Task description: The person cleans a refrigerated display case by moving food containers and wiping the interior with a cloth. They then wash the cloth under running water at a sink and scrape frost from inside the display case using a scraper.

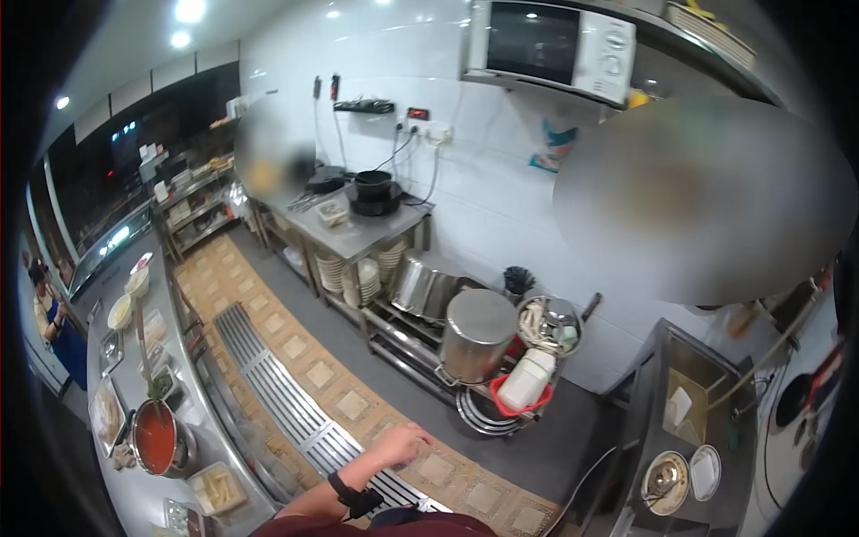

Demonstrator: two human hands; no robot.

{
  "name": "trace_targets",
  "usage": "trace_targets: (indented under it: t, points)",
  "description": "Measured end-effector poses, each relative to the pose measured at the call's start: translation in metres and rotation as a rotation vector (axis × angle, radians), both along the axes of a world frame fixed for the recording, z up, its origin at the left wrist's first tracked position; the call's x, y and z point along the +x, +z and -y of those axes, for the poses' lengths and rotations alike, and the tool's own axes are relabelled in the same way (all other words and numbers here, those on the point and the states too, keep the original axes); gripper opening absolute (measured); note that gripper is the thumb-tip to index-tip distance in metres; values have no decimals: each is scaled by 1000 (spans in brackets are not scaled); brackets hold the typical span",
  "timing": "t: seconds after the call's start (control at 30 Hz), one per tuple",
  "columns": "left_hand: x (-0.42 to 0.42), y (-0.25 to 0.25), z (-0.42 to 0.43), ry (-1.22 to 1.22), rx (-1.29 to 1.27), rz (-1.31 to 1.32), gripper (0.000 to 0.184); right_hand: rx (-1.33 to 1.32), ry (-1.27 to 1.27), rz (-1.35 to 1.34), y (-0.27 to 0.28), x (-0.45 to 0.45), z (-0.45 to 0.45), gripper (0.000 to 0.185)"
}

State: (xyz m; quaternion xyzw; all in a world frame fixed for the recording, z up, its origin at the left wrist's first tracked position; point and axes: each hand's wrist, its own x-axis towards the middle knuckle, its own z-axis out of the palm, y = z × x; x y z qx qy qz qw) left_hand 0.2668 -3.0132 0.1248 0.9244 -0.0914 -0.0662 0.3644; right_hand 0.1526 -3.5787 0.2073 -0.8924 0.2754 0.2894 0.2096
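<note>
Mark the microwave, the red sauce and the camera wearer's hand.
Microwave [544, 46]: head view, on its dark front window.
Red sauce [156, 440]: head view, middle of its surface.
Wearer's hand [397, 445]: head view, back of the hand.

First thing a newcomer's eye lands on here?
Probably the red sauce in the steel pot on the counter, lower left. Next, the white microwave at upper right, and the red basket beside the tall metal pot, right of centre. Low in the middle, the wearer's hand shows against the patterned floor.

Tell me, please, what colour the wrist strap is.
The wrist strap is black; it shows in the head view.
</note>
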Motion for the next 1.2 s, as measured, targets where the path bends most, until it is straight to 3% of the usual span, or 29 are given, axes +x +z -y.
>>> trace_targets:
  t: [0.03,0.13,0.2,0.27,0.3,0.33,0.4,0.43,0.47,0.53,0.6,0.67,0.73,0.8,0.93,1.0,1.03,1.1,1.13,1.17,1.2]
  points:
    - [-3,20,-22,149,0,-155,31,-31,79,-97,1,25,-19,42]
    - [1,-3,-102,201,148,89,31,-82,256,-289,1,111,-76,36]
    - [8,-2,-150,307,26,80,32,-5,328,-250,-6,172,-124,33]
    - [20,3,-192,449,-149,-8,32,234,403,-109,-18,231,-180,43]
    - [26,-10,-216,500,-312,24,33,459,451,-43,-18,258,-218,42]
    - [35,-14,-240,548,-304,31,33,686,495,24,-23,282,-260,40]
    - [56,-16,-282,650,-284,46,33,1146,292,-79,-60,335,-336,38]
    - [66,4,-297,745,-371,-52,32,1264,160,-124,-97,364,-375,42]
    - [80,8,-322,708,-263,-18,31,1371,15,-178,-147,391,-410,46]
    - [97,2,-371,623,-58,31,29,17,1211,6,-272,451,-467,51]
    - [118,5,-414,820,-13,102,26,4,1361,-25,-277,511,-550,49]
    - [114,17,-463,968,46,130,25,36,1503,-65,-264,537,-671,46]
    - [117,25,-503,1058,43,152,24,495,1480,189,-226,573,-782,44]
    - [120,27,-539,1221,-107,166,26,547,1668,343,-217,612,-883,39]
    - [114,4,-609,1439,25,158,22,592,2030,263,-188,683,-1076,39]
    - [116,-8,-653,1530,-82,74,26,714,2050,335,-176,726,-1171,39]
    - [118,-16,-674,1565,-141,20,28,670,2068,278,-137,742,-1210,40]
    - [122,-29,-726,1518,-76,18,26,712,1797,91,-59,774,-1272,38]
    - [128,-33,-761,1491,-40,41,25,708,1909,314,-30,800,-1304,37]
    - [119,-58,-801,1445,-76,-82,35,757,1757,244,-8,829,-1335,35]
    - [119,-75,-836,1419,-78,-16,34,799,1671,227,18,861,-1360,33]
